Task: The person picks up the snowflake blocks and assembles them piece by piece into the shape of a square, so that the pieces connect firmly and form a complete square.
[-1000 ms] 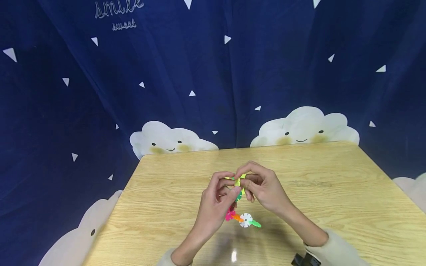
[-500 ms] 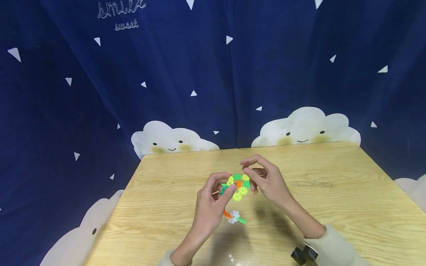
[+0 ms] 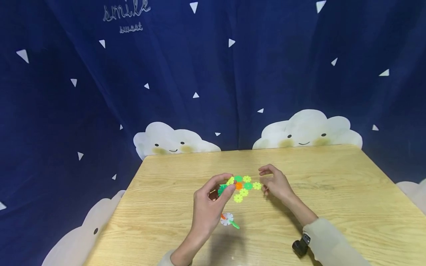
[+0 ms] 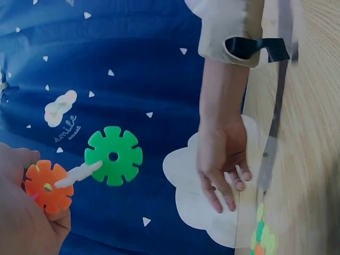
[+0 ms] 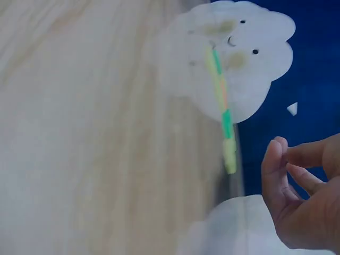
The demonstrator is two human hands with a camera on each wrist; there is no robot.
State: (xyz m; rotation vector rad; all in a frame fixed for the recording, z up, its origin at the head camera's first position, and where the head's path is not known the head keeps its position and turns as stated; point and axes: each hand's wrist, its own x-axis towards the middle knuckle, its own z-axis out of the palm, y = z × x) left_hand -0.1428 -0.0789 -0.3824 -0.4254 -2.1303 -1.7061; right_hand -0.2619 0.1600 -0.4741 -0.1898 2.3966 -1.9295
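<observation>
My left hand holds a chain of notched plastic snowflake discs between thumb and fingers. Its green disc shows inside the grip; below the hand hang a white disc and a light green disc. In the left wrist view an orange disc lies against the palm. My right hand holds nothing, its fingers loosely bent near a yellow disc. That disc is at the right end of a flat cluster with an orange disc. The cluster's left part is partly behind my left hand.
A wooden table spreads under both hands. Behind it hangs a dark blue curtain with white triangles and cloud faces. A black wrist device is at the right sleeve.
My right hand has drawn away to the right from beside the left hand, uncovering the flat cluster's right-end yellow disc. The left hand and its chain have shifted slightly left.
</observation>
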